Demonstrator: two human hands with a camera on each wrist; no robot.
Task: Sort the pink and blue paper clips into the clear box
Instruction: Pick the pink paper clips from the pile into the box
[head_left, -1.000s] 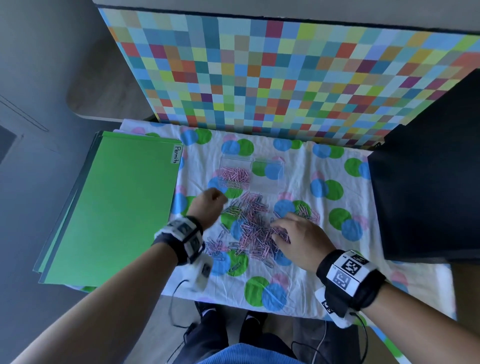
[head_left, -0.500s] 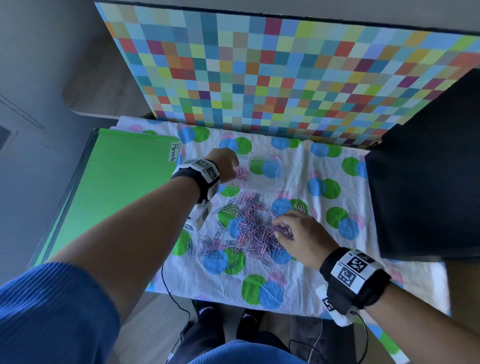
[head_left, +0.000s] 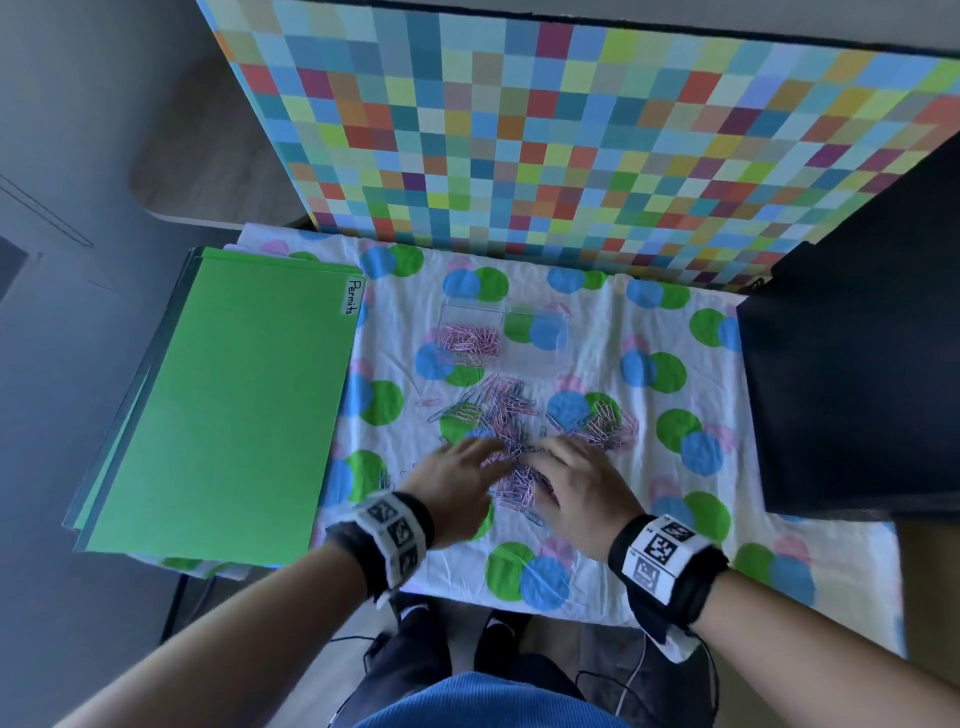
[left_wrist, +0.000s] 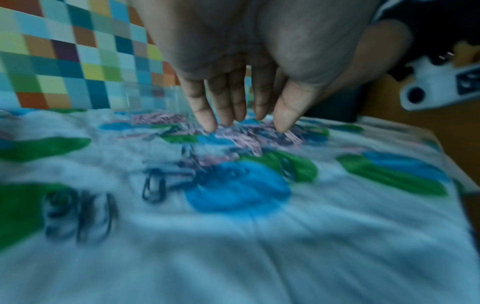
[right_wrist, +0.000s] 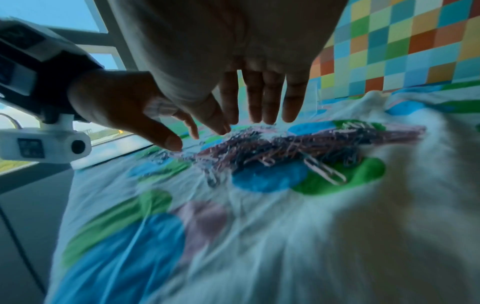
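A clear two-part box (head_left: 558, 317) stands on the dotted cloth beyond the pile. Its left part holds pink paper clips (head_left: 470, 338); its right part shows only the cloth through it. A mixed pile of pink and blue paper clips (head_left: 511, 415) lies in front of the box. My left hand (head_left: 483, 460) and right hand (head_left: 545, 457) rest side by side on the pile's near end. In the left wrist view, the left hand (left_wrist: 244, 123) has straight fingers touching the clips (left_wrist: 249, 137). The right hand (right_wrist: 249, 121) hovers flat over the pile (right_wrist: 285, 148). Neither hand holds a clip.
A stack of green folders (head_left: 223, 405) labelled "Permits" covers the table's left side. A black box (head_left: 852, 389) stands at the right. A checkered board (head_left: 571, 130) walls the back. Several loose blue clips (left_wrist: 153, 185) lie left of the pile.
My left hand reached to the box's left part half a second ago and has come back to the pile's near left side. The right hand stayed on the pile.
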